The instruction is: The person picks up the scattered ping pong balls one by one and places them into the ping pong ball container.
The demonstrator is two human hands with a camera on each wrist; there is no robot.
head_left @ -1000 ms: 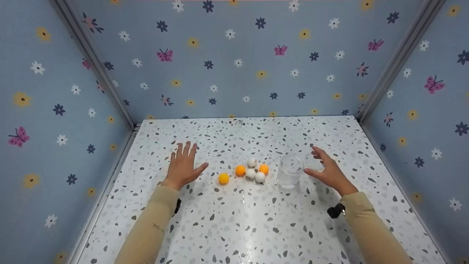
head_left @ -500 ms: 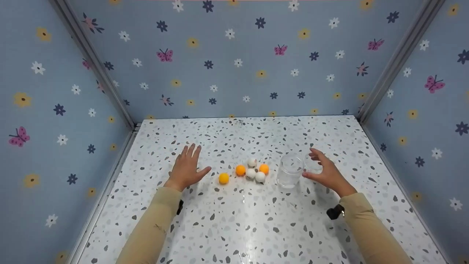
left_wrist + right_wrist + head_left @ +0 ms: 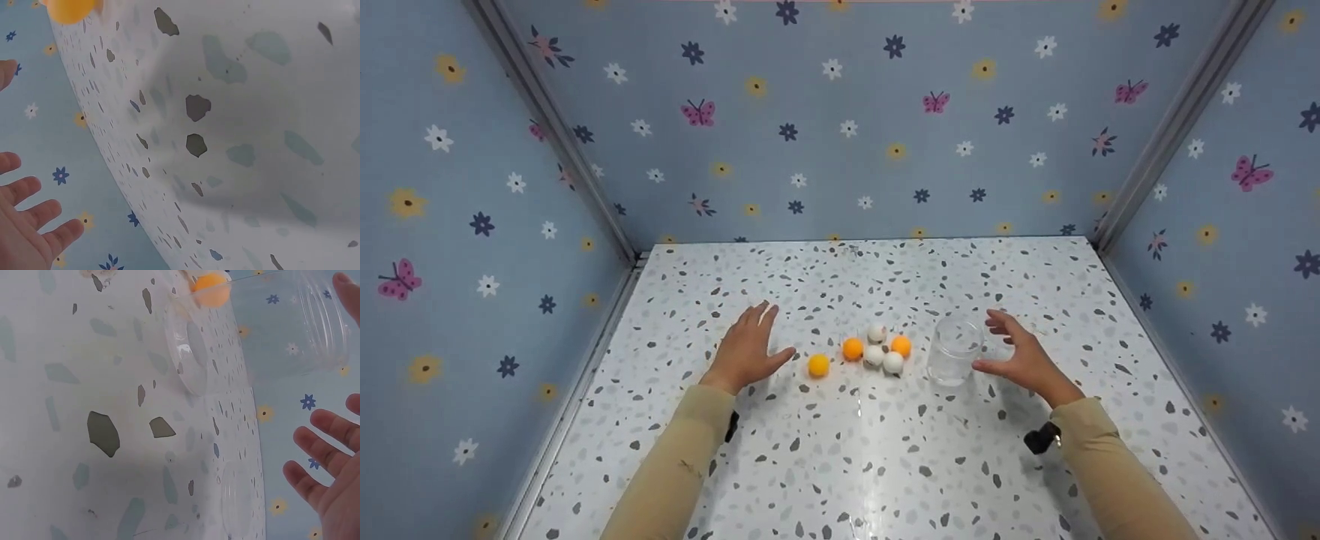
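A clear plastic jar (image 3: 952,356) stands upright on the speckled table, its mouth uncovered. My right hand (image 3: 1026,362) is spread just right of it, thumb close to the jar's wall and fingers apart, holding nothing. In the right wrist view the jar (image 3: 275,329) appears beside those fingers. To its left lie three orange ping-pong balls, the nearest to my left hand being one orange ball (image 3: 818,366). Three white ping-pong balls (image 3: 874,355) cluster with the other two orange ones. My left hand (image 3: 745,351) hovers left of the balls, fingers extended and thumb pointing towards them.
A clear round lid (image 3: 237,500) lies on the table near my right hand. Flower-patterned panels (image 3: 840,120) rise at the back and both sides, joined by grey metal posts (image 3: 1170,120). The white speckled table (image 3: 825,465) stretches between them.
My left hand has shifted slightly right towards the nearest orange ball, its fingers drawing closer together. My right hand has moved a little left, nearer the jar. The balls and jar stay put.
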